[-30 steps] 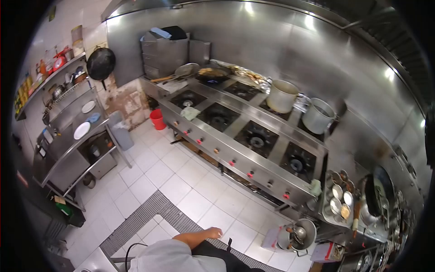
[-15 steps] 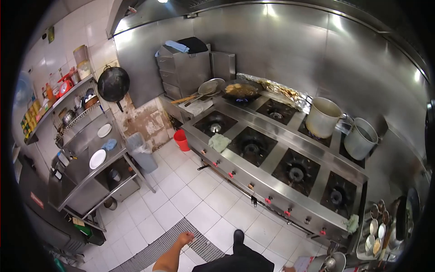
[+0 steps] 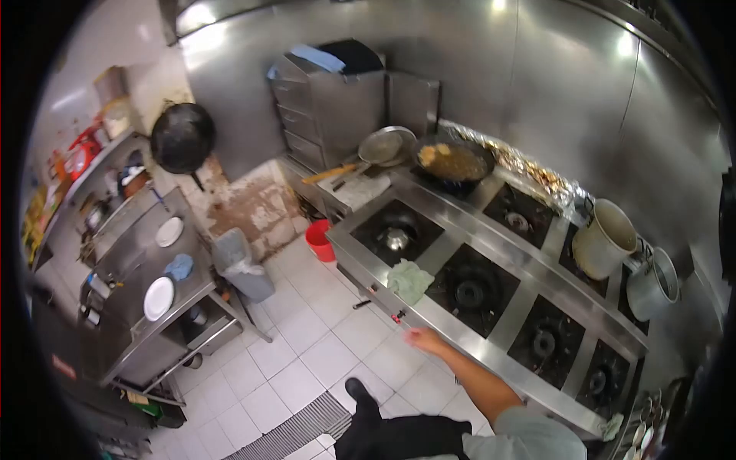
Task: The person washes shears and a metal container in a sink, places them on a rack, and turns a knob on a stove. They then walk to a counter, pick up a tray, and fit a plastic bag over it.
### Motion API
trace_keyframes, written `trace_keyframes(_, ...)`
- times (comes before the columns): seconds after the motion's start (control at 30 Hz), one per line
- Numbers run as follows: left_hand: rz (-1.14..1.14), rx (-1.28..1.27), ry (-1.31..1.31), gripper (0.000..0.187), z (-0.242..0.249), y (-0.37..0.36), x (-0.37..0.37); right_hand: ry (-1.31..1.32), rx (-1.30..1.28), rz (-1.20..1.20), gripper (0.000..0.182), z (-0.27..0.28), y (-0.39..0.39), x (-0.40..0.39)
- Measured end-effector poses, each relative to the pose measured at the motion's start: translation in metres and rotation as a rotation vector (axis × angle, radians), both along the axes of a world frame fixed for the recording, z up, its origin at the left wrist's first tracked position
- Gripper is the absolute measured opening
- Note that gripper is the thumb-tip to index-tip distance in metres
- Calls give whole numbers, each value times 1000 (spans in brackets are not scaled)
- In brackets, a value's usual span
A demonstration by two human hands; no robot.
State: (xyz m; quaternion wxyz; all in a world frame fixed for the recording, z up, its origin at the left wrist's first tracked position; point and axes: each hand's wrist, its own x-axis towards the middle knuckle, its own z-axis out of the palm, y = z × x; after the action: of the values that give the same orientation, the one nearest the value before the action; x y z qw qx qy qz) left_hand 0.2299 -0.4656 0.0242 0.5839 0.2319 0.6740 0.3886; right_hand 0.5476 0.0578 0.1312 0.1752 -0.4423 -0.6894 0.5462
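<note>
My right hand [image 3: 423, 340] reaches out over the floor along the front of the steel stove [image 3: 491, 349], with its fingers blurred. Just beyond the fingertips is a red burner knob [image 3: 399, 316]. A crumpled pale green cloth [image 3: 410, 282] lies on the stove's front edge above that knob. On the back left burner a wok [image 3: 454, 162] holds brown liquid with golden pieces of food. A strainer [image 3: 387, 146] with a wooden handle rests beside the wok. My left hand is out of view.
Two large pots [image 3: 606, 239] stand at the stove's right rear. A red bucket [image 3: 320, 240] and a grey bin [image 3: 244, 264] are on the tiled floor to the left. Beyond them is a steel sink table [image 3: 207, 280] with white plates [image 3: 159, 299]. A floor grate [image 3: 299, 429] lies near my foot.
The view has shifted and I am nearer the stove. My right arm has come up and stretched toward the front knobs. My left hand has gone out of view.
</note>
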Motion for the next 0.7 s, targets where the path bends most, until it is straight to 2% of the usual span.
trace_keyframes(0.03, -24, 14, -27, 24, -2, 10, -8, 102, -182, -98, 23, -47, 18, -26)
trace_keyframes(0.07, -38, 13, -48, 23, -4, 19, -21, 44, -347, -197, 26, -33, 17, -44)
trace_keyframes(0.1, -29, -8, -67, 22, -10, 28, -31, 31, -446, -201, 34, -53, 18, -56)
trace_keyframes(0.17, 39, -34, -127, 21, -15, 63, -56, -366, -601, -421, 40, -73, 19, -83)
trace_keyframes(0.2, 130, 4, -241, 20, -17, 88, -73, -371, -619, -427, 40, -90, 27, -85)
trace_keyframes(0.27, 357, 173, -731, 20, -27, 131, -119, -516, -577, -607, 52, -138, 34, -86)
trace_keyframes(0.3, 142, -256, 100, 18, 39, 175, -124, -516, -591, -599, 52, -139, 39, -93)
trace_keyframes(0.33, 235, -169, 112, 17, 44, 187, -148, -544, -503, -760, 57, -134, 43, -101)
trace_keyframes(0.37, 217, -302, 210, 20, 78, 218, -166, -560, -402, -922, 63, -133, 57, -110)
trace_keyframes(0.43, 223, -380, 345, 21, 104, 252, -207, -522, -285, -830, 90, -162, 81, -112)
trace_keyframes(0.5, 230, -431, 413, 24, 129, 287, -238, -738, -456, -841, 69, -208, 104, -112)
trace_keyframes(0.53, 228, -422, 449, 24, 135, 306, -250, -719, -470, -851, 69, -212, 105, -114)
trace_keyframes(0.57, 213, -419, 463, 24, 137, 326, -261, -632, -366, -904, 70, -209, 103, -113)
trace_keyframes(0.6, 143, -308, 506, 23, 134, 348, -268, -552, -255, -954, 71, -206, 101, -111)
trace_keyframes(0.63, 80, -197, 540, 23, 130, 369, -269, -554, -257, -962, 71, -199, 98, -112)
trace_keyframes(0.7, -59, -59, 601, 22, 133, 436, -259, -815, -209, -822, 70, -192, 98, -115)
